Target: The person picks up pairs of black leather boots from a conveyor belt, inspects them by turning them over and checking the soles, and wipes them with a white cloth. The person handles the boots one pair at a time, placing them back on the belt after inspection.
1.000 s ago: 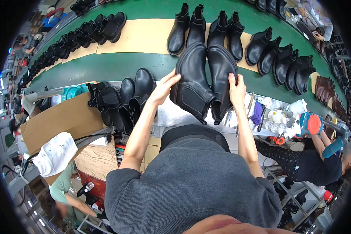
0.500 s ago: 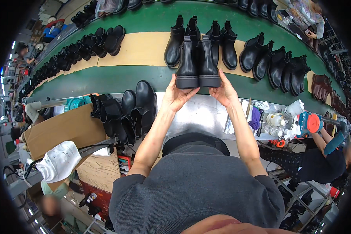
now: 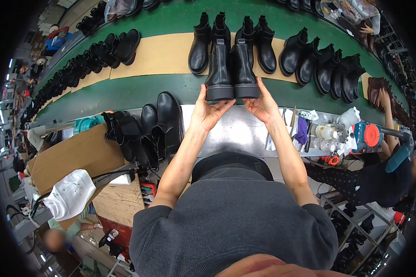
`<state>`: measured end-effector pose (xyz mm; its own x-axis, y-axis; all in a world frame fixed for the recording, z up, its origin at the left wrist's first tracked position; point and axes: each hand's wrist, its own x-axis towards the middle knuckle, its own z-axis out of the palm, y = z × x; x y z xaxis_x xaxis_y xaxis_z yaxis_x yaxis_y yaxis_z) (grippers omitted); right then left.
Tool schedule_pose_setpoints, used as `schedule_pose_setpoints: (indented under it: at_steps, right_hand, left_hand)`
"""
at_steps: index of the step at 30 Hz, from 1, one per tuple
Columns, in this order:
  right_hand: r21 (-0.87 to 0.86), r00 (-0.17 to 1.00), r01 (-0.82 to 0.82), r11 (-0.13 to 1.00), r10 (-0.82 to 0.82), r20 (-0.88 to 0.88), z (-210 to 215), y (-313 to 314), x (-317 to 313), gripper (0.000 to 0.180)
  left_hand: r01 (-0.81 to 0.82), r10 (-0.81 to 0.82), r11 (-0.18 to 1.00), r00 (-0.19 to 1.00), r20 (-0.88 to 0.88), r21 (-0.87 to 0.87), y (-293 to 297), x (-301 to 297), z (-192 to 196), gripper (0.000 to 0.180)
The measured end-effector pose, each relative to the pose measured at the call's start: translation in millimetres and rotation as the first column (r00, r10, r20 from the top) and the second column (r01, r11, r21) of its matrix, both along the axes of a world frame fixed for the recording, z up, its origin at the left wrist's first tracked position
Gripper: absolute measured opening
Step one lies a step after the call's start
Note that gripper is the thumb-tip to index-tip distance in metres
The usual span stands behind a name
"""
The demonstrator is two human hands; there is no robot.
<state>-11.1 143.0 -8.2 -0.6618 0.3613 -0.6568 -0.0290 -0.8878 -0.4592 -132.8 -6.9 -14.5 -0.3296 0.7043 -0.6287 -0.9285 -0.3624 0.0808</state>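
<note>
A pair of black ankle boots is held side by side over the metal bench top, heels toward me and pull tabs pointing away. My left hand [image 3: 207,110] grips the heel end of the left boot [image 3: 219,69], thumb along its outer side and fingers under the sole. On the other side, my right hand [image 3: 262,105] holds the right boot [image 3: 242,67] in the same way. The two thick heels touch or nearly touch. Just beyond them stand more black boots [image 3: 199,51] on a tan cardboard strip [image 3: 166,55], partly hidden by the held pair.
A green conveyor belt [image 3: 157,85] carries rows of boots, with brown ones [image 3: 376,90] at far right. Several loose black boots [image 3: 169,117] lie left of my arm near a cardboard sheet [image 3: 74,157]. Bottles [image 3: 326,131] and a purple cloth [image 3: 302,131] sit at right. A co-worker's arm [image 3: 387,108] reaches in.
The held boots' tops have drawn slightly apart, with my grip unchanged. The view has shifted a little. At far right, a co-worker's hand now reaches the brown boots.
</note>
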Motion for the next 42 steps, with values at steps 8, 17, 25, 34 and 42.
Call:
schedule_pose_setpoints:
  at_steps: [8,17,25,34,42]
  right_hand:
    - [0.109,0.972,-0.184,0.977,0.197,-0.127,-26.6,-3.7,57.4,0.060]
    - [0.742,0.742,-0.671,0.001,-0.020,0.670,-85.5,-98.5,98.9,0.103]
    - [-0.144,0.938,0.262,0.954,-0.287,-0.195,-56.0,-48.6,113.2,0.042]
    - [-0.128,0.898,0.244,0.961,-0.274,-0.344,-24.4,-67.2,111.6,0.046]
    - [0.713,0.690,-0.699,-0.058,0.211,0.693,-53.7,-88.8,119.7,0.072]
  left_hand:
    - [0.250,-0.209,0.951,0.953,-0.220,0.182,-41.1,17.3,-13.5,0.058]
    - [-0.430,-0.735,0.674,-0.314,-0.601,-0.600,-114.8,71.1,-93.1,0.082]
    - [0.035,-0.091,0.987,0.926,-0.366,-0.156,-126.1,36.0,-46.6,0.035]
    - [0.009,0.010,0.997,0.968,-0.252,0.076,-123.1,52.8,-33.2,0.035]
    - [0.138,-0.720,0.466,-0.515,-0.465,-0.874,-145.2,35.7,-47.5,0.086]
